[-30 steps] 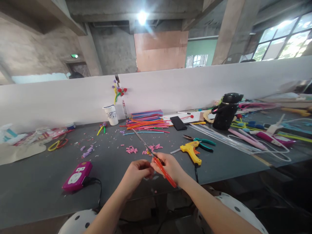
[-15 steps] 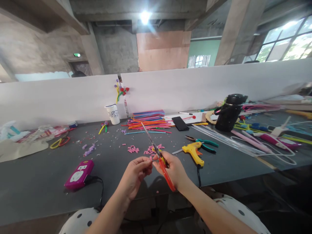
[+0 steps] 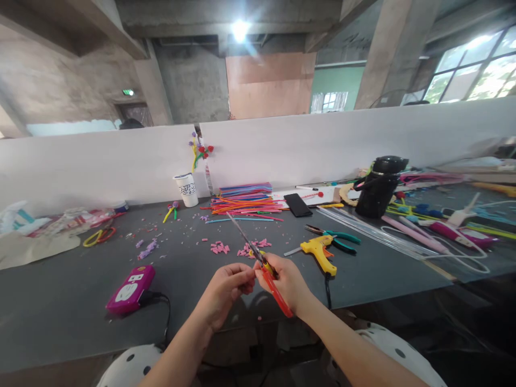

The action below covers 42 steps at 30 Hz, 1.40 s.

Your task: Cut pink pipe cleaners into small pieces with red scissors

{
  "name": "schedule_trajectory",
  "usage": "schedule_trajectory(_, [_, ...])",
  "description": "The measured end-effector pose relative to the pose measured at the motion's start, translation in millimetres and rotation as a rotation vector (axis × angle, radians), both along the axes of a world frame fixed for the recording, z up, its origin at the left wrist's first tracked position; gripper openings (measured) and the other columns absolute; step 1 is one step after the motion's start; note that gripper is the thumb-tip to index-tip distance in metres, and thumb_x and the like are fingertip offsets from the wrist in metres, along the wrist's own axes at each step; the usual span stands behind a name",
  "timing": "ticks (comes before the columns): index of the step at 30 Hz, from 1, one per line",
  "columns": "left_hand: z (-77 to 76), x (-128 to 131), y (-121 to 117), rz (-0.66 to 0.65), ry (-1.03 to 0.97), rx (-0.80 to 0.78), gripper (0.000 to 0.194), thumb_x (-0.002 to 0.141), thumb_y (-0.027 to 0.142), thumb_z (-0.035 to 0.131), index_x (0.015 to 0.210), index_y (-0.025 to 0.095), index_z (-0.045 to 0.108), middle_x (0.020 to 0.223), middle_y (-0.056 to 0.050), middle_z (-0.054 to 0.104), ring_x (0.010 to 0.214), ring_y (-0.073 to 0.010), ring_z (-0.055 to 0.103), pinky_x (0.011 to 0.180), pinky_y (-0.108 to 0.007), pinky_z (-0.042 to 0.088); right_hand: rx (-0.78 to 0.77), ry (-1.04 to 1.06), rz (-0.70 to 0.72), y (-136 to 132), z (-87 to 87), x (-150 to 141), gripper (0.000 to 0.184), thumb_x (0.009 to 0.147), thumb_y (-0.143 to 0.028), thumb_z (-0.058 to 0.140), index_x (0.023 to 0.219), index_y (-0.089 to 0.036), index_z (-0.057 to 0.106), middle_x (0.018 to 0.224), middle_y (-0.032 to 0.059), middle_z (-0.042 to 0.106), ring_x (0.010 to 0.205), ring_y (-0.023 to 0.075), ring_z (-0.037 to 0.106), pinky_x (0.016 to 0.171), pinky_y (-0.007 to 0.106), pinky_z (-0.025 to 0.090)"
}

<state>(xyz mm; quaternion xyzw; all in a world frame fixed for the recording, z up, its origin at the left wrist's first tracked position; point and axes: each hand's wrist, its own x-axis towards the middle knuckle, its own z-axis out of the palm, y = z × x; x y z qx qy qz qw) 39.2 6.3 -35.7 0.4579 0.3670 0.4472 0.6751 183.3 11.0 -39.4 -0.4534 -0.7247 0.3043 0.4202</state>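
Observation:
My right hand (image 3: 284, 279) is closed around the red handle of a pair of scissors (image 3: 278, 295). The blades slant up and left, away from me over the table. Left of it, my left hand (image 3: 226, 287) is closed in a pinch, its fingertips against those of my right hand. A small pink pipe-cleaner piece showed in this pinch a moment ago; the fingers now hide it. Just beyond my hands lie two loose heaps of short pink pieces (image 3: 220, 248). Farther back is a bundle of long coloured pipe cleaners (image 3: 245, 201).
A yellow glue gun (image 3: 320, 252), pliers (image 3: 344, 241) and a black phone (image 3: 297, 205) lie to the right. Behind them stands a black flask (image 3: 379, 188). On the left are a magenta box (image 3: 131, 290) with a cable, other scissors (image 3: 99, 236) and a white cup (image 3: 186, 190).
The scissors' tips have swung slightly left and down toward me. My left hand has shifted a little right, and the pink piece at its fingertips has gone out of sight.

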Motion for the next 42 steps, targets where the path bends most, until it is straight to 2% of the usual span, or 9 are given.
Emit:
schedule_trajectory(3, [4.3, 0, 0, 0.068, 0.128, 0.104, 0.013, 0.065, 0.025, 0.065, 0.059, 0.014, 0.062, 0.053, 0.0, 0.055, 0.051, -0.0091, 0.046, 0.054, -0.021, 0.035, -0.034, 0.034, 0.009, 0, 4.0, 3, 0.008, 0.071, -0.026, 0.048, 0.067, -0.02, 0.047, 0.053, -0.0053, 0.044, 0.048, 0.0088, 0.04, 0.047, 0.019, 0.034])
schedule_trajectory(6, [11.2, -6, 1, 0.254, 0.241, 0.262, 0.01, 0.064, 0.025, 0.065, 0.061, 0.016, 0.063, 0.054, 0.002, 0.055, 0.055, -0.011, 0.047, 0.057, -0.022, 0.037, -0.09, 0.055, 0.021, -2, 6.3, 7, 0.02, 0.074, -0.039, 0.049, 0.068, -0.021, 0.045, 0.055, -0.0045, 0.045, 0.048, 0.0093, 0.04, 0.045, 0.02, 0.033])
schedule_trajectory(8, [16.3, -12, 1, 0.376, 0.247, 0.345, 0.008, 0.064, 0.024, 0.065, 0.062, 0.017, 0.063, 0.058, 0.002, 0.056, 0.058, -0.0113, 0.048, 0.059, -0.022, 0.038, -0.098, 0.03, 0.063, -7, 6.4, 9, 0.025, 0.075, -0.045, 0.048, 0.074, -0.021, 0.046, 0.061, -0.0027, 0.048, 0.052, 0.0109, 0.044, 0.048, 0.02, 0.034])
schedule_trajectory(10, [20.6, -18, 0, 0.44, 0.211, 0.375, 0.007, 0.065, 0.024, 0.065, 0.064, 0.017, 0.063, 0.06, 0.002, 0.056, 0.06, -0.0111, 0.049, 0.061, -0.021, 0.039, -0.09, -0.035, 0.13, -13, 5.1, 9, 0.029, 0.076, -0.049, 0.046, 0.082, -0.021, 0.046, 0.068, -0.0013, 0.051, 0.059, 0.0125, 0.047, 0.052, 0.021, 0.035])
schedule_trajectory(16, [26.1, -22, -7, 0.398, 0.054, 0.319, 0.004, 0.067, 0.02, 0.062, 0.064, 0.017, 0.062, 0.062, 0.002, 0.056, 0.062, -0.011, 0.05, 0.063, -0.021, 0.04, -0.144, -0.139, 0.258, -30, -1.7, 4, 0.036, 0.079, -0.056, 0.041, 0.076, -0.021, 0.046, 0.06, -0.0041, 0.046, 0.052, 0.0099, 0.04, 0.048, 0.02, 0.029])
schedule_trajectory(23, [27.9, -22, -9, 0.417, 0.079, 0.337, 0.005, 0.067, 0.02, 0.06, 0.062, 0.017, 0.061, 0.06, 0.002, 0.055, 0.061, -0.0109, 0.048, 0.061, -0.021, 0.038, -0.161, -0.098, 0.297, -31, -3.8, 0, 0.043, 0.077, -0.062, 0.037, 0.076, -0.02, 0.047, 0.058, -0.0047, 0.041, 0.051, 0.0091, 0.037, 0.046, 0.019, 0.028])
schedule_trajectory(33, [30.5, -24, -9, 0.432, 0.18, 0.39, 0.007, 0.067, 0.018, 0.059, 0.06, 0.017, 0.06, 0.058, 0.002, 0.054, 0.059, -0.0114, 0.048, 0.059, -0.021, 0.038, -0.145, -0.125, 0.252, -32, -7.9, 0, 0.039, 0.079, -0.058, 0.038, 0.071, -0.02, 0.044, 0.055, -0.0048, 0.04, 0.048, 0.0088, 0.035, 0.044, 0.019, 0.025])
schedule_trajectory(42, [33.7, -27, -9, 0.41, 0.235, 0.408, 0.008, 0.066, 0.018, 0.059, 0.058, 0.017, 0.06, 0.057, 0.002, 0.053, 0.058, -0.0109, 0.045, 0.057, -0.02, 0.036, -0.163, -0.217, 0.14, -32, -4.6, -7, 0.033, 0.08, -0.049, 0.042, 0.062, -0.021, 0.036, 0.052, -0.0052, 0.037, 0.048, 0.0087, 0.032, 0.044, 0.02, 0.024])
